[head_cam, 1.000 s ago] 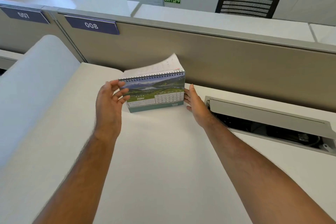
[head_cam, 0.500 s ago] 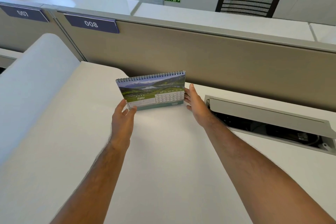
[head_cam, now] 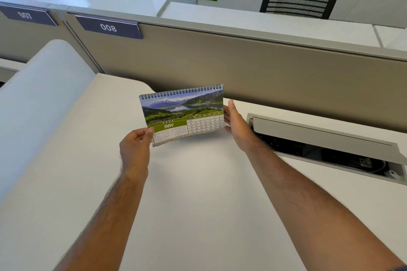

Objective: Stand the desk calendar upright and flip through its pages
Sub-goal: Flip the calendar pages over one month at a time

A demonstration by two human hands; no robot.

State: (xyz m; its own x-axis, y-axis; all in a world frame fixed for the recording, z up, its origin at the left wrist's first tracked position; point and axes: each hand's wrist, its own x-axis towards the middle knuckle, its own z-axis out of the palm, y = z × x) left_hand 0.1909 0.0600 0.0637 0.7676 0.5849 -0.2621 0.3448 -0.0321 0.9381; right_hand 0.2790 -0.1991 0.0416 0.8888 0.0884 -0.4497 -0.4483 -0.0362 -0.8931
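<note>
A spiral-bound desk calendar (head_cam: 182, 114) stands near the back of the white desk (head_cam: 198, 204), its front page showing a mountain lake photo and the month MAY. My left hand (head_cam: 135, 149) pinches the bottom left corner of the front page and holds it lifted away from the base. My right hand (head_cam: 236, 125) rests flat against the calendar's right edge, fingers straight and together, steadying it.
A beige partition (head_cam: 264, 68) with a label 008 (head_cam: 109, 27) runs behind the calendar. An open cable tray with a raised lid (head_cam: 319, 136) sits in the desk to the right. A white curved side divider (head_cam: 39, 103) bounds the left.
The earlier flipped page has dropped behind the calendar. My left hand moved down from the left edge to the bottom left corner and lifted the MAY page. My right hand stayed put.
</note>
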